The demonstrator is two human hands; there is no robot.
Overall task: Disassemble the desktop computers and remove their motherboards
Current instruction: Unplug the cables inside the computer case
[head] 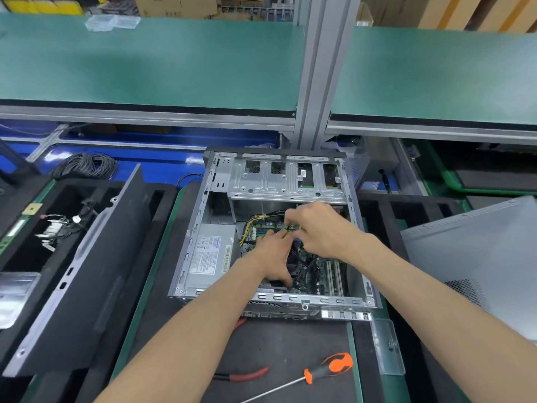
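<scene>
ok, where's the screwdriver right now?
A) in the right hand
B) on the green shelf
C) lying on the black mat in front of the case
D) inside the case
C: the orange-handled screwdriver lies on the black mat in front of the case, beside red-handled pliers; both hands, left and right, are inside the case, away from it.

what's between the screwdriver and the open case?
Head view: only bare dark mat between the screwdriver and the open case; red-handled pliers lie off to the left.
</scene>
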